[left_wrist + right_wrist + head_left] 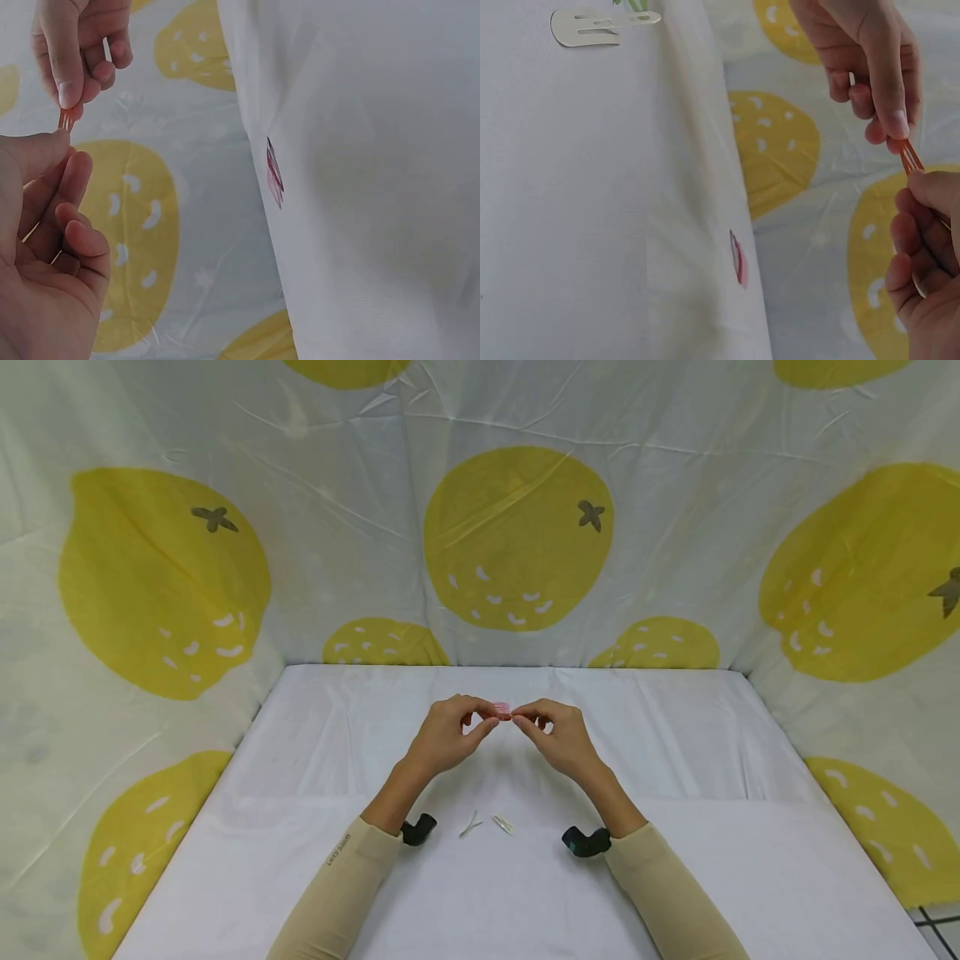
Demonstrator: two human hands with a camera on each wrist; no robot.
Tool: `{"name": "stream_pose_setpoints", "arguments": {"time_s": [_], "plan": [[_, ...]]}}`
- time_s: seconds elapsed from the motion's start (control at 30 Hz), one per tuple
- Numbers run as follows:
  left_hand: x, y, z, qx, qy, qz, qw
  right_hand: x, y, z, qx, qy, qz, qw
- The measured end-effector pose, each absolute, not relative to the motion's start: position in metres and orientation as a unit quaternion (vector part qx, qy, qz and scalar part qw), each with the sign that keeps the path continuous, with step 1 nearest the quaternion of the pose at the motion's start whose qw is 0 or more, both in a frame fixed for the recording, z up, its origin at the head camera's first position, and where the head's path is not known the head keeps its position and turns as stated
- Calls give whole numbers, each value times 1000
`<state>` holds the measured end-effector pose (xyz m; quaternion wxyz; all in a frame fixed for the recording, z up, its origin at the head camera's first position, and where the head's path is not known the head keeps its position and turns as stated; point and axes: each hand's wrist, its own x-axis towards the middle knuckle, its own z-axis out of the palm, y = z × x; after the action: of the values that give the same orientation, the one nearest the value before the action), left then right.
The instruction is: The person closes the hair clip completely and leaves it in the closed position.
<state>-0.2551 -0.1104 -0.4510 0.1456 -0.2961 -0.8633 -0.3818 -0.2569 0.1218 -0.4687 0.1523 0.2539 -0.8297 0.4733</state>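
Note:
A small orange-red hair clip [66,120] is stretched between both hands above the white table, gripped at opposite ends. My left hand [448,731] pinches one end between thumb and fingertips. At the other end, my right hand [557,735] does the same. Fingertips cover both ends of the clip [910,156], leaving only its slotted middle visible. In the wrist views, a slim pink and dark-red item [275,172] lies on the table near its far edge; its kind is unclear.
Closer to the body, a white snap hair clip [585,28] lies on the table, with a green piece [636,4] cut off beside it. Black wrist cameras [586,842] sit at both wrists. A lemon-print cloth [517,539] hangs behind the table [645,877].

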Motion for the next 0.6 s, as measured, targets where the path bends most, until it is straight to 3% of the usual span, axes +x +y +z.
{"name": "stream_pose_setpoints", "arguments": {"time_s": [0.6], "plan": [[-253,-110,-454,-336,-841,-378,191,-255,120,-467,253,-820,486,163]]}}
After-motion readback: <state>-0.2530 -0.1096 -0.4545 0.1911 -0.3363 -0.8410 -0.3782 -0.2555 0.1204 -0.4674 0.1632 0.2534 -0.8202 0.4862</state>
